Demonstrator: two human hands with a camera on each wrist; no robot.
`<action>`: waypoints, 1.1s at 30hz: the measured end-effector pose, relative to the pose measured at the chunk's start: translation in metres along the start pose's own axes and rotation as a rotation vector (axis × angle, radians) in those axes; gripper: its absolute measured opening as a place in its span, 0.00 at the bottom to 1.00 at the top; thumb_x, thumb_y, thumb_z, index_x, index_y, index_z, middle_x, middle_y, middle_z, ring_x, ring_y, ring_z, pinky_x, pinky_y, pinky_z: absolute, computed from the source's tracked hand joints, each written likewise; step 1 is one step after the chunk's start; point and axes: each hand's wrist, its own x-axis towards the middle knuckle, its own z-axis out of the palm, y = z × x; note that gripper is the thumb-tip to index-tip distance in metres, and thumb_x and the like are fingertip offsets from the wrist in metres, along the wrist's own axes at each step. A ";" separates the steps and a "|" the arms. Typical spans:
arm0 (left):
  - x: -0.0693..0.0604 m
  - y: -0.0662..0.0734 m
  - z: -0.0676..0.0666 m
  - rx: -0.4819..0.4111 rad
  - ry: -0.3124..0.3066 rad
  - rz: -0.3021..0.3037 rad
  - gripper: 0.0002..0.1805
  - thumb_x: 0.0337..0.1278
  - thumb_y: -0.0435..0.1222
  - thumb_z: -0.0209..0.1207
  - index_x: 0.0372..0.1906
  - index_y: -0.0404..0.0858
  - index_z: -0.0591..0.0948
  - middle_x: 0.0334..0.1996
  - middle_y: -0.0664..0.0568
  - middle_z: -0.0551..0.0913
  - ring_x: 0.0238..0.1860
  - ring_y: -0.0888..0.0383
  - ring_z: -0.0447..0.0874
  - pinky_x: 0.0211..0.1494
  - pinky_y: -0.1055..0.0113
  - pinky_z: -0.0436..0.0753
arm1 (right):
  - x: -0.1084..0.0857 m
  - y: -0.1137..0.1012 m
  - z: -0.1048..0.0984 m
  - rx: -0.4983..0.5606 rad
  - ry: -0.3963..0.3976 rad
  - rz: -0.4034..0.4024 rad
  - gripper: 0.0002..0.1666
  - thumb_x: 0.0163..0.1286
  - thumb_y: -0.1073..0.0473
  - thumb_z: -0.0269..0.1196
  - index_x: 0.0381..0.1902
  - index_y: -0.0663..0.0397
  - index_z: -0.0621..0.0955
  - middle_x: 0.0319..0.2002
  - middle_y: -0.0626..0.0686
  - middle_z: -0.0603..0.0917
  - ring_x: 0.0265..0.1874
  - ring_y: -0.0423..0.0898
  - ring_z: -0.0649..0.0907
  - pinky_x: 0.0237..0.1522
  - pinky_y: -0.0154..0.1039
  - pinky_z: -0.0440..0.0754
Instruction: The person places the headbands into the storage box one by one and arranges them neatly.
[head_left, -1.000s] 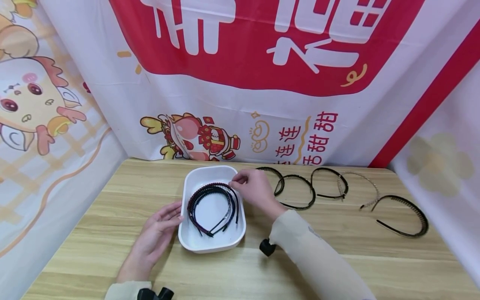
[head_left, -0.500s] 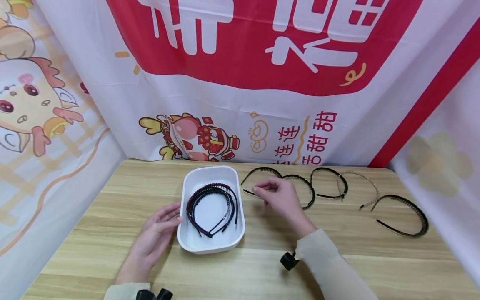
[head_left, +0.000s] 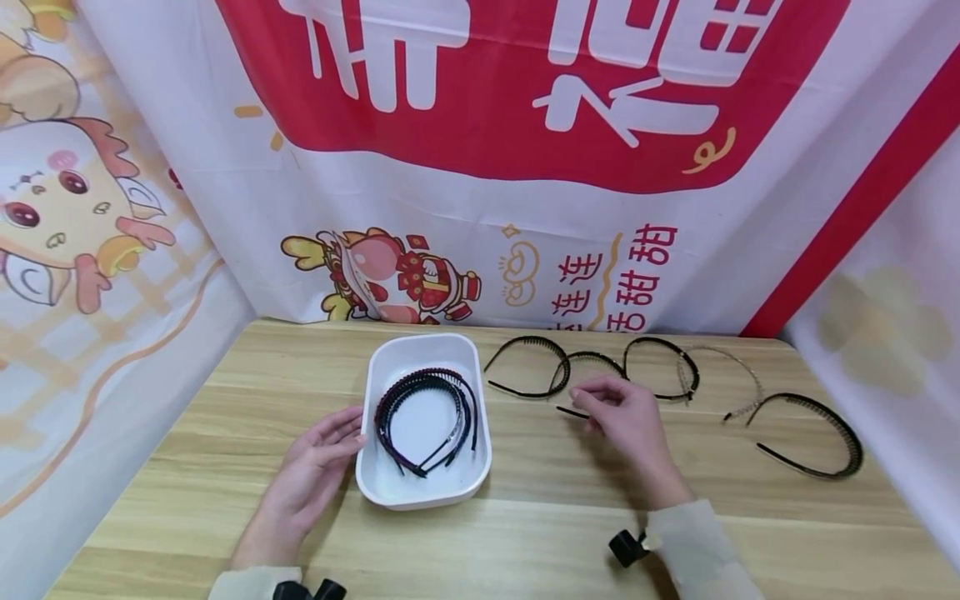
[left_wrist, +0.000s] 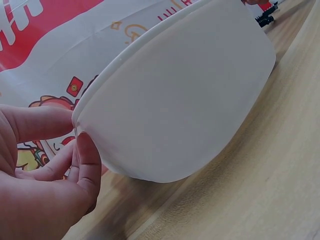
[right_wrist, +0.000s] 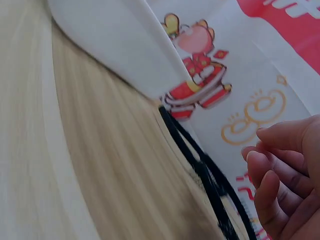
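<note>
1. Head view: steadying a white tub point(head_left: 444, 481) on the wooden table point(head_left: 525, 542), toward seven o'clock of the picture's middle.
2. Pinching the tub's rim with the left hand point(head_left: 318, 462), from between eight and nine o'clock, bending thumb and fingers about the edge.
3. Seeing several dark nested headbands point(head_left: 383, 410) lying inside the tub.
4. Seeing five more lying between two and three o'clock of the tub: a toothed headband point(head_left: 538, 340) just beside it, a half-hidden headband point(head_left: 597, 356) crossing that one, a slim black headband point(head_left: 694, 375), a clear headband point(head_left: 752, 377) and, farthest out, an outer headband point(head_left: 853, 437).
5. Hovering the right hand point(head_left: 618, 417) at three o'clock of the tub, in front of the half-hidden headband; bending the fingers loosely, showing nothing between the fingertips in the right wrist view. Not being able to tell about contact.
6. Probably working at the reach for one band, while bracing the tub.
7. Next, likely calling for a fingertip pinch on the half-hidden headband's bare end, at nine o'clock of the right hand, without dragging the toothed headband at ten.
</note>
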 end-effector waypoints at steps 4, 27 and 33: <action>0.000 -0.001 0.000 -0.011 0.011 0.001 0.25 0.68 0.21 0.58 0.67 0.39 0.75 0.53 0.62 0.86 0.59 0.65 0.83 0.67 0.74 0.82 | -0.003 0.011 -0.018 0.011 0.023 0.017 0.17 0.70 0.52 0.76 0.50 0.56 0.89 0.36 0.47 0.92 0.24 0.44 0.86 0.29 0.38 0.89; -0.001 0.000 0.002 -0.013 0.011 -0.020 0.29 0.68 0.21 0.58 0.72 0.35 0.71 0.55 0.62 0.85 0.61 0.65 0.82 0.69 0.75 0.81 | -0.034 0.050 -0.133 -0.029 0.280 0.227 0.04 0.69 0.47 0.76 0.40 0.32 0.91 0.26 0.30 0.89 0.22 0.36 0.85 0.25 0.31 0.85; -0.001 0.000 0.000 -0.014 0.011 -0.020 0.28 0.68 0.21 0.58 0.71 0.37 0.72 0.54 0.63 0.85 0.61 0.66 0.82 0.69 0.75 0.81 | -0.046 0.063 -0.159 0.120 0.373 0.269 0.06 0.67 0.53 0.78 0.41 0.39 0.93 0.26 0.34 0.91 0.19 0.38 0.86 0.23 0.30 0.85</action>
